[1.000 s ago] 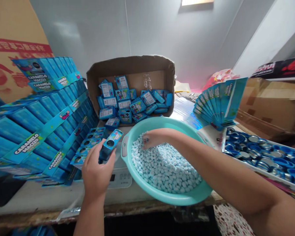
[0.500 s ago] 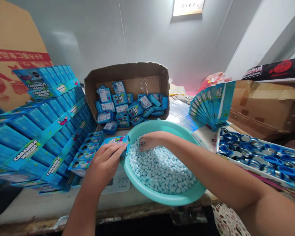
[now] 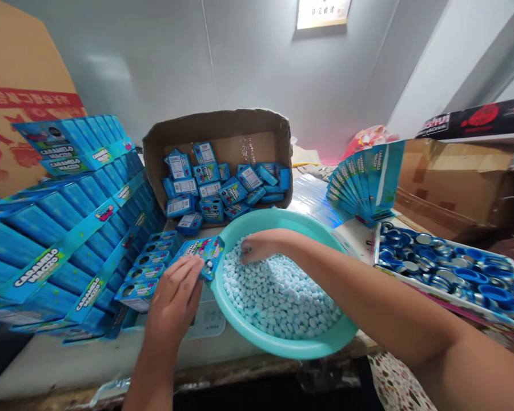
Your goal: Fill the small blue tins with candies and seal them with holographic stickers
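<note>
Two hands (image 3: 177, 291), one held box (image 3: 212, 260), one basin (image 3: 282, 349), one scale (image 3: 209, 321), one wall sign (image 3: 322, 12). Pellets (image 3: 282, 302), caps (image 3: 458, 262): too numerous to count.

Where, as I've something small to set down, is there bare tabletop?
A narrow strip runs along the front edge, in front of the stacked boxes and scale; a smaller patch lies between the basin and white-rimmed tray. It's crowded around the left hand and the open carton.

held box (image 3: 213, 258): bright blue, pink and white bits | candies (image 3: 282, 302): pale blue | tub (image 3: 285, 346): blue-green | caps (image 3: 437, 265): blue and silver | carton (image 3: 175, 130): brown | wall (image 3: 257, 63): grey | floor (image 3: 400, 379): white, reddish specks
</note>
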Demonstrator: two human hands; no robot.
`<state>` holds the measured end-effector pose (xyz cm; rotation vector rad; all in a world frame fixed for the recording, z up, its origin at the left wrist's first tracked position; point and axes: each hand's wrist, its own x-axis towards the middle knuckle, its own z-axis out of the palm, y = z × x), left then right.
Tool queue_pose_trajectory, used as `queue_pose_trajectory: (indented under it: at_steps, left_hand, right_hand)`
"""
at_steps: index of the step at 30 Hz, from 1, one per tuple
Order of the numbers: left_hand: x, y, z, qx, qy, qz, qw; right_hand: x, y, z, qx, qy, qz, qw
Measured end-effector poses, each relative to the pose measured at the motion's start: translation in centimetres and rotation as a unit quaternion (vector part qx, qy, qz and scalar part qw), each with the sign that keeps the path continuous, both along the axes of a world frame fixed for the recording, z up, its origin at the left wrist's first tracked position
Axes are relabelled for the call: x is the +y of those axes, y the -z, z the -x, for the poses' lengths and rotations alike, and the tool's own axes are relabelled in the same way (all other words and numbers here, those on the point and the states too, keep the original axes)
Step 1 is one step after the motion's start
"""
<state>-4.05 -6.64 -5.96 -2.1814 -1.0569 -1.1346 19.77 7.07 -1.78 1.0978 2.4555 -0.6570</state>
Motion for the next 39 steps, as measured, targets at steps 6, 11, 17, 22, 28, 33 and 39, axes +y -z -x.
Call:
queue_pose_trajectory:
  at_steps: [6,11,17,22,28,33,39]
  left_hand:
    - [-0.9,2.0,0.6,-0.239,-0.167,0.1,0.951]
    - [-0.8,2.6,1.7,-0.227,-0.177,0.213,0.934]
    - [-1.6,0.9,2.6,-0.125,-0.201,0.126,0.963]
    - [-2.0,1.3,5.4,-0.183,-0.231,0.075,0.953]
    - [-1.3,3.8,8.1,-0.283,-0.246,0.07,0.924]
    - [-1.0,4.4,8.2,-0.294,-0.252,0.064,0.92]
    - [-0.7,3.9,7.8,-0.287,-0.25,0.064,0.923]
  right_hand:
    - [-0.3,-0.3,0.1,-0.005,-0.006,-0.009,1.0]
    - [-1.2,-0.6,0.5,-0.026,-0.011,-0.028,0.999]
    - [-1.5,-0.3,0.8,-0.052,-0.011,-0.041,0.998]
    - [-1.2,0.1,0.6,-0.043,-0.027,-0.033,0.998]
    - [-1.0,0.4,0.2,-0.038,-0.035,-0.033,0.998]
    - [-1.2,0.2,0.3,-0.041,-0.027,-0.048,0.998]
    - [-1.1,0.5,0.3,-0.035,-0.03,-0.039,0.998]
